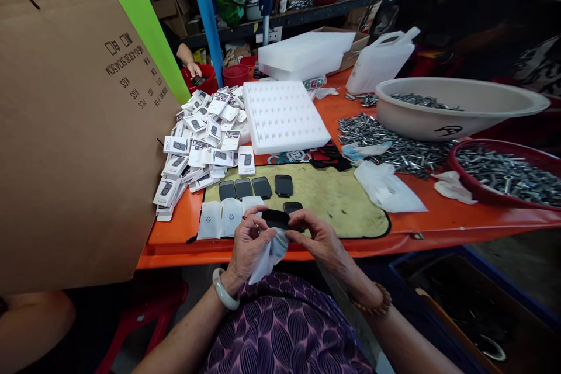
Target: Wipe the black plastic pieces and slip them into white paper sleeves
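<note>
Just over the table's front edge, my left hand [246, 245] pinches a thin white plastic sleeve [268, 257], its fingers also against a black flat device [276, 219]. My right hand [322, 241] grips the device's other end with thumb and fingers, at the mouth of the sleeve. Whether the device is partly inside the sleeve I cannot tell. Behind my hands, several dark rounded-square devices [262, 187] lie on a yellowish mat [333, 196]. White sleeves with a printed triangle mark [231, 217] lie flat to the left of my hands.
Small white boxes [214, 131] are piled at the left, beside a large upright carton [79, 128]. A white foam tray [284, 117] stands behind the mat. Rightward are loose metal parts [394, 146], a beige basin [464, 120] and a red basin [504, 187]. Another person's hand [193, 69] shows at back left.
</note>
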### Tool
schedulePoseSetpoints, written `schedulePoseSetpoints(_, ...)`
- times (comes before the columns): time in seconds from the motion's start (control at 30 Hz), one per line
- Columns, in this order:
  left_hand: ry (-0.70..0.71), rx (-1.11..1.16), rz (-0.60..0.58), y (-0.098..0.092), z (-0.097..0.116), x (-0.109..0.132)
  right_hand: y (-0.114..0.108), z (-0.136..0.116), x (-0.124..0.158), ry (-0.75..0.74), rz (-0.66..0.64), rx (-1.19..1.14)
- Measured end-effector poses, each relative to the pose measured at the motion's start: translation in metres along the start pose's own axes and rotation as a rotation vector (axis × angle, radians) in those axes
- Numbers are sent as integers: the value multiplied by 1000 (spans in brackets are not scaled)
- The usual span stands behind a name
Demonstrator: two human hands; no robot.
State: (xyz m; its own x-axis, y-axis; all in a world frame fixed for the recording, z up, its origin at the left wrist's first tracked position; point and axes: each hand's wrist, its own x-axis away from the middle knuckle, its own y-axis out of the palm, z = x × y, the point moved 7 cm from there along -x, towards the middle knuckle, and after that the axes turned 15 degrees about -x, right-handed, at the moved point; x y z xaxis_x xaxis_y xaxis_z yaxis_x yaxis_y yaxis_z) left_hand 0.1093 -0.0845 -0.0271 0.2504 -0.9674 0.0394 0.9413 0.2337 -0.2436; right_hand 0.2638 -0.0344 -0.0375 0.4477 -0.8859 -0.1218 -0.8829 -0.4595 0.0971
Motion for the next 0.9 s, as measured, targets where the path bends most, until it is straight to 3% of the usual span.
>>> schedulePoseSetpoints(0.17, -13, 35, 29, 0, -9, 1, 4, -18, -3, -117, 53, 112)
schedulePoseSetpoints(0.37, -8, 89, 111, -4, -13, -3, 11, -15, -1, -153, 7, 138)
schedulePoseSetpoints(0.6, -57, 203, -39, 8, -11, -2, 2, -13, -8, -87, 96, -13)
schedulePoseSetpoints(0.73, -64, 270, -27, 12, -13, -7, -2, -5, -8, -28, 136, -106)
schedulePoseSetpoints(0.9, -60, 373, 2, 17, -22, -19, 11, 28, -4, 124, -22, -205)
